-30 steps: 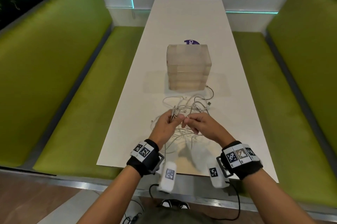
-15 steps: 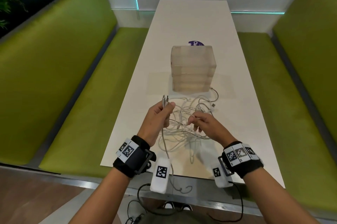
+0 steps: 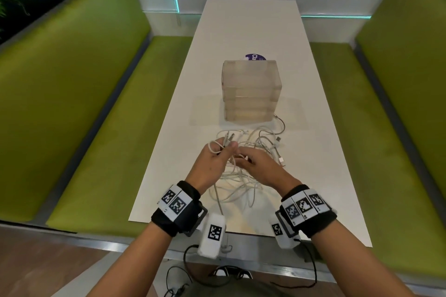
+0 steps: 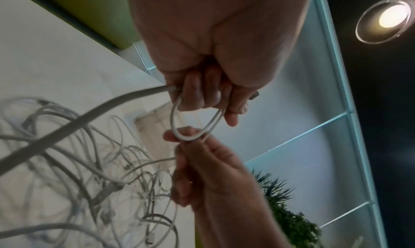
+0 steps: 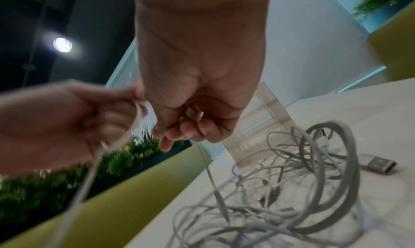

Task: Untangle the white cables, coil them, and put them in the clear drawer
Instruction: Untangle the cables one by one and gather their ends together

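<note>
A tangle of white cables [image 3: 243, 176] [image 5: 292, 189] lies on the white table [image 3: 253, 31] in front of the clear drawer unit [image 3: 251, 91]. My left hand [image 3: 217, 159] [image 4: 213, 99] grips a small loop of white cable [image 4: 193, 122] with two plug ends sticking up past the thumb. My right hand [image 3: 253, 164] [image 5: 179, 127] pinches the same cable just beside the left hand, with a strand hanging from it down into the tangle. Both hands hover above the pile. The drawers look shut.
Green padded benches [image 3: 72, 103] run along both sides of the table. A purple round sticker [image 3: 255, 57] peeks out behind the drawer unit. A silver USB plug [image 5: 377, 165] lies at the right of the pile. Black wires hang below the table's near edge.
The left hand came back toward the right hand, now with a small loop of cable wound in its fingers. The right hand moved up to meet it.
</note>
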A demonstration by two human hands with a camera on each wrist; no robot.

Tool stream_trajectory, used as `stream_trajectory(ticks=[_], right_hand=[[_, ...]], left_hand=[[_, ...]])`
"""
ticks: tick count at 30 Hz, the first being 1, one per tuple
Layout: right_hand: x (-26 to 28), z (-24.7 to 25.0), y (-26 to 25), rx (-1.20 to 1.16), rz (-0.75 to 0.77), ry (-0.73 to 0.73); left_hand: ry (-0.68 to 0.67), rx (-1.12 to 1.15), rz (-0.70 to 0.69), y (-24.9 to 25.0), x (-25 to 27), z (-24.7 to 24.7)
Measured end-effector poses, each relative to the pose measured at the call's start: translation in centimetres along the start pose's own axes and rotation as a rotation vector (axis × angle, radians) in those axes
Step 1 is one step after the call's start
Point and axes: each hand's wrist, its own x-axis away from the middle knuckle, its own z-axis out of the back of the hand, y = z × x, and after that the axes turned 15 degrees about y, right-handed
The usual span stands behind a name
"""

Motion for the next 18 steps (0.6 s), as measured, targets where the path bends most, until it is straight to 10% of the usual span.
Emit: stream_trajectory(ticks=[18], right_hand=[[-0.2,1.0,2.0,0.003,-0.187,0.149]], left_hand=[[0.158,0.018,0.073,-2.6,0.0,4.2]])
